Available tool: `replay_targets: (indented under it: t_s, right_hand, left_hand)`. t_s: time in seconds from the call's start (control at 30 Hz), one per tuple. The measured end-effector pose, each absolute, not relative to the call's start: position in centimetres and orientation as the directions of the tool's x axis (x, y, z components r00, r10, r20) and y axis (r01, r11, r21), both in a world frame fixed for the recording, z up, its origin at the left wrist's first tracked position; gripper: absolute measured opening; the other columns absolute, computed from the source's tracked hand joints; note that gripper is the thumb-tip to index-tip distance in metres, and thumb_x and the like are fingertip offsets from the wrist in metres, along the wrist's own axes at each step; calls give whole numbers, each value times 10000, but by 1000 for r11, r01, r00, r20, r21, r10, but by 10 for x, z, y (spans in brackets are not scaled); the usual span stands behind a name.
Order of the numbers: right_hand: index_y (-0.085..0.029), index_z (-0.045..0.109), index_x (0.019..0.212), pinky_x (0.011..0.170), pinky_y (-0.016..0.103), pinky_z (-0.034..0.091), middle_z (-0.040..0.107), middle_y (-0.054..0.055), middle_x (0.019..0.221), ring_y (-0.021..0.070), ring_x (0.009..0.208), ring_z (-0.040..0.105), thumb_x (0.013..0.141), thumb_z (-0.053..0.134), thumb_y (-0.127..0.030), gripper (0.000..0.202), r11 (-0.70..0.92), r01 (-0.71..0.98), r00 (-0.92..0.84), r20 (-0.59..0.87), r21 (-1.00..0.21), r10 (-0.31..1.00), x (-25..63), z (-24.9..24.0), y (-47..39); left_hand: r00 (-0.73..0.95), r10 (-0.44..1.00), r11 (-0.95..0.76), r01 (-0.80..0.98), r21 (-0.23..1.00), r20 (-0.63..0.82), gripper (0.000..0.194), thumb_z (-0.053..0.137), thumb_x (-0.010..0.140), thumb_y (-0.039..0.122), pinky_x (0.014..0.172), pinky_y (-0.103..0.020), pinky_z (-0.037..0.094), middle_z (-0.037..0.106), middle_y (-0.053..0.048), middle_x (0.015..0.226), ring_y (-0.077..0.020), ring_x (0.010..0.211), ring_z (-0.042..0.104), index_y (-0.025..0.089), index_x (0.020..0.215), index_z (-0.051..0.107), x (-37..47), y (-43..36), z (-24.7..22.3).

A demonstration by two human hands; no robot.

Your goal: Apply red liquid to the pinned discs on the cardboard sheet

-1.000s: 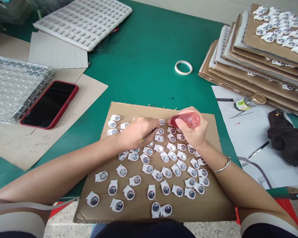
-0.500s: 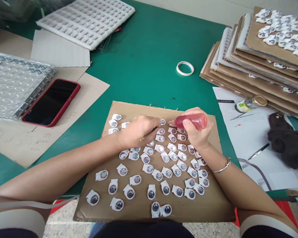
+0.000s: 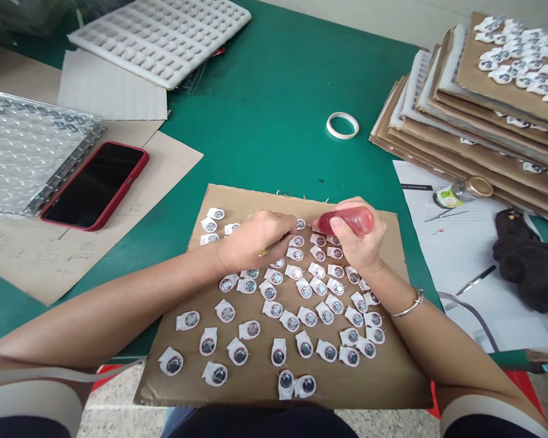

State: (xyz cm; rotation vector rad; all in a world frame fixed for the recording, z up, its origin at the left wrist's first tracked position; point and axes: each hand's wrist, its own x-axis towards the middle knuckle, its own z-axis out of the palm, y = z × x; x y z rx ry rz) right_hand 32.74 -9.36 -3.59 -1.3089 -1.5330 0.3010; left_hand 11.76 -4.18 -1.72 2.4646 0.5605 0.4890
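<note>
My right hand (image 3: 364, 238) is wrapped round a red squeeze bottle (image 3: 347, 221), tipped on its side with its tip pointing left. Just left of that tip lies a small round metallic part on a white tab (image 3: 301, 224). My left hand (image 3: 261, 238) is closed beside this part, gripping a thin pointed tool (image 3: 274, 244), perhaps tweezers; its tip is hidden by the fingers. Beneath both hands is a cardboard sheet (image 3: 251, 389), with many similar round parts on white tabs spread over it. Some of them are covered by my left hand and forearm.
A roll of tape (image 3: 342, 125) lies beyond the cardboard. At right stand stacked cardboard sheets (image 3: 438, 131), a small glass jar (image 3: 462, 191), a dark cloth (image 3: 525, 261) and a pen-like tool (image 3: 476, 279). To the left are a red-cased phone (image 3: 95, 185) and a white foam tray (image 3: 164, 36).
My right hand has moved the red bottle slightly left, its tip closer to the part by my left hand. The left hand stays nearly still, and the view has shifted slightly.
</note>
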Motion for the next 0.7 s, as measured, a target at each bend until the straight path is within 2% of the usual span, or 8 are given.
replay_targets:
  t_s: [0.17,0.47,0.7]
  right_hand:
    - [-205,580,820,720,355,496,602,20,799,155,752,593,747,643,-325,154,377,575,129,536,-726,835,327,-35,-94]
    - [-204,580,832,722,351,495,602,19,806,153,762,594,756,640,-314,146,387,571,112,536,-724,837,326,-35,-95]
    - [-205,575,837,720,360,501,605,21,810,157,762,595,755,640,-317,153,401,555,97,535,-729,839,325,-37,-94]
  left_hand:
    - [830,498,-760,278,588,252,145,444,799,92,495,-248,389,605,-21,644,-107,552,545,134,770,580,118,-41,-15]
    - [812,538,-674,252,695,227,122,494,793,96,496,-213,424,642,-31,679,-97,576,589,122,813,611,116,-36,-16]
    - [781,582,-613,238,753,226,103,519,799,109,472,-195,409,653,-25,681,-77,541,563,119,811,621,116,-33,-22]
